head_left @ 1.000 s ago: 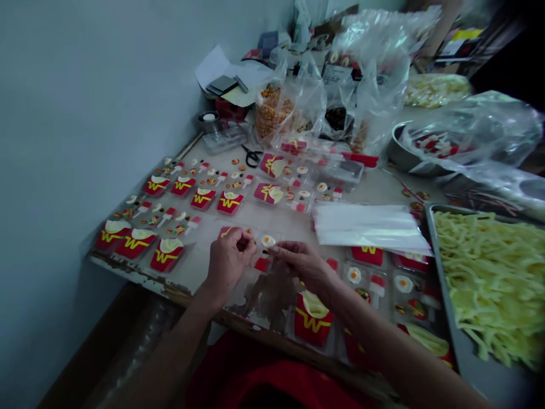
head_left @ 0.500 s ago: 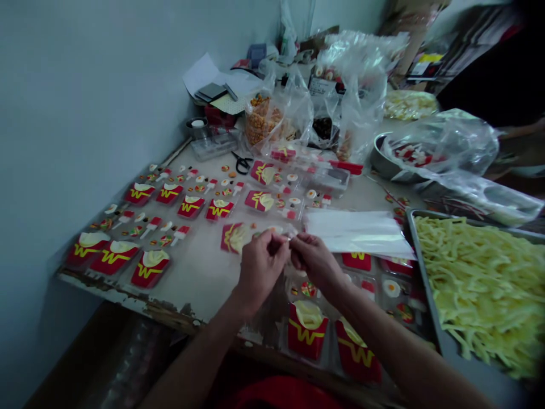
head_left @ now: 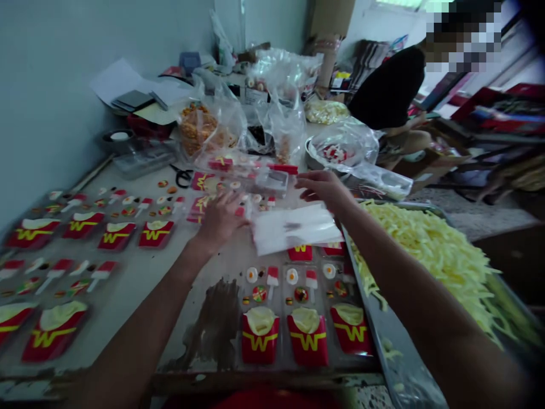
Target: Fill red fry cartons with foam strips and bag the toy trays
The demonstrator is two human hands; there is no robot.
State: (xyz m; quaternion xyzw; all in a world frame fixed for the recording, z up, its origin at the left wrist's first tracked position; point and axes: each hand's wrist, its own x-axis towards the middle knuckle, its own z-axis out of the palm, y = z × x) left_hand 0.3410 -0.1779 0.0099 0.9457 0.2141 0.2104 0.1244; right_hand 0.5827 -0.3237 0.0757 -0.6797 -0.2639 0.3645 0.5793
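My left hand (head_left: pixel 223 223) is at the middle of the table, its fingers closed over the right end of a clear plastic pack (head_left: pixel 196 218). That pack contains a red fries carton with a yellow zigzag and overlaps another like it; my fingers, a little blurred, hide part of it. Off to the right, my right hand (head_left: pixel 322 190) is open, fingers stretched out to the left with nothing in them. It hovers above the far right end of a stack of flat, whitish plastic bags (head_left: pixel 293 227). More filled packs (head_left: pixel 259 335) lie in rows nearer me.
On the right stands a metal tray (head_left: pixel 378 346) heaped with pale yellow toy fries (head_left: pixel 426 255). Further packs (head_left: pixel 114 234) cover the left side. Black scissors (head_left: pixel 183 177), clear bags of small pieces (head_left: pixel 200 133) and a bowl (head_left: pixel 315 156) are farther back. A person (head_left: pixel 387 91) sits beyond.
My hands, together over a pack before, have parted. My left hand has moved away from me with the pack; the right has opened and gone right. The view has swung right.
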